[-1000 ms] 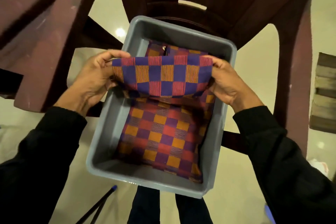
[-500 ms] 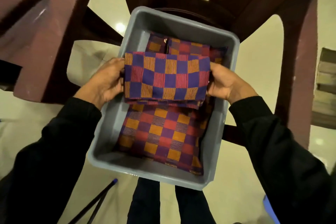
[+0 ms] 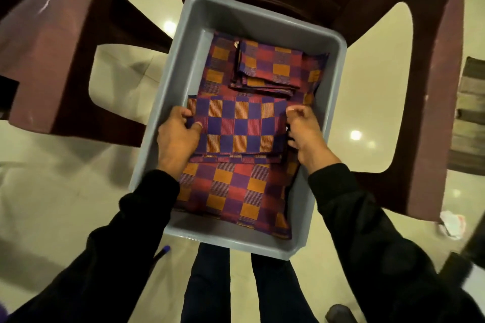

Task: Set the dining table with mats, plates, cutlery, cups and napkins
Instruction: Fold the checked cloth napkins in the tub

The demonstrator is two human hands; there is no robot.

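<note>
A grey plastic bin [image 3: 168,81] stands on a maroon chair below me. A folded checked cloth [image 3: 238,126] in purple, orange and red lies across the bin's middle, on top of a larger checked cloth [image 3: 236,191] that lines the bottom. My left hand [image 3: 175,139] grips the folded cloth's left edge, thumb on top. My right hand [image 3: 304,134] holds its right edge with curled fingers. A second small folded checked cloth [image 3: 267,68] lies at the bin's far end.
The maroon plastic chair [image 3: 430,86] frames the bin with its arms and back. Pale tiled floor [image 3: 52,191] surrounds it. A striped mat [image 3: 469,113] lies at the right edge, crumpled paper [image 3: 451,223] near the chair leg, a blue-tipped stick [image 3: 162,250] by my legs.
Both hands have lowered the folded cloth from above the bin down into its middle, flat on the larger cloth. The far folded cloth has come into full view.
</note>
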